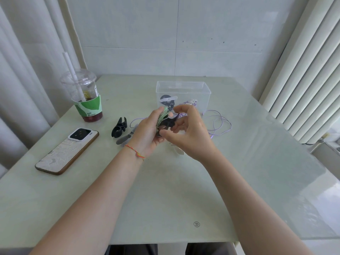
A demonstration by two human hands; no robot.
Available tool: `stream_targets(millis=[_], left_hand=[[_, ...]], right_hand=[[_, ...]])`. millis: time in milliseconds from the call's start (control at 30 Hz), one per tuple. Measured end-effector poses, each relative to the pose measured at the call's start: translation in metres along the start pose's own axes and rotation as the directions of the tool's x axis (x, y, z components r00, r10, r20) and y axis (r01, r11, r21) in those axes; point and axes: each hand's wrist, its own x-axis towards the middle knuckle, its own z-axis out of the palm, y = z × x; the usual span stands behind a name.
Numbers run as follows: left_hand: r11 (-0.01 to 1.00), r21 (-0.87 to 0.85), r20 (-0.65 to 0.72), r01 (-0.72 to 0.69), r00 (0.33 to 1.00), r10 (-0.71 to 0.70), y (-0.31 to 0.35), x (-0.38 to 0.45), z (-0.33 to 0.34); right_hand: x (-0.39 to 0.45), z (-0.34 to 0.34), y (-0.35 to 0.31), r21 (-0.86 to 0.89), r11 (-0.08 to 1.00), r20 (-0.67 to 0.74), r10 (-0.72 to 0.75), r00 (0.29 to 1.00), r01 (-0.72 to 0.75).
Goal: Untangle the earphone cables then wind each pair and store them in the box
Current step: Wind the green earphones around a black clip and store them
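Mint green cable (162, 115) bunched up in the left hand (147, 131), fingers curled round it, held above the desk (165, 190) just in front of the box (183, 94). Right hand (187, 133) pinching a black clip (168, 123) right against the bundle. Purple cable (219, 122) sprawled loose beside the box. Already a wound black pair (167, 102) inside.

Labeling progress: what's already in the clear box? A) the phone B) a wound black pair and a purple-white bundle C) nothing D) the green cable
B: through the box wall a black pair with a white tie and a purple-white bundle show; the green cable is in the left hand.
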Motion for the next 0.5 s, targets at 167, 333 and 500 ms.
stream_targets(millis=[167,333,500], left_hand=[[0.999,0.039,0.069,-0.003,0.998,0.0,-0.002,0.0,-0.001],[0.996,0.082,0.138,0.018,0.99,-0.029,0.002,-0.004,-0.001],[0.987,0.162,0.174,-0.002,0.984,-0.027,-0.002,-0.001,-0.003]], right_hand=[[0.002,-0.001,0.005,-0.06,0.996,-0.009,-0.067,0.998,0.066],[0.002,-0.001,0.007,-0.122,0.982,0.03,-0.14,0.99,0.142],[0.004,-0.003,0.011,-0.185,0.967,0.047,-0.17,0.984,0.175]])
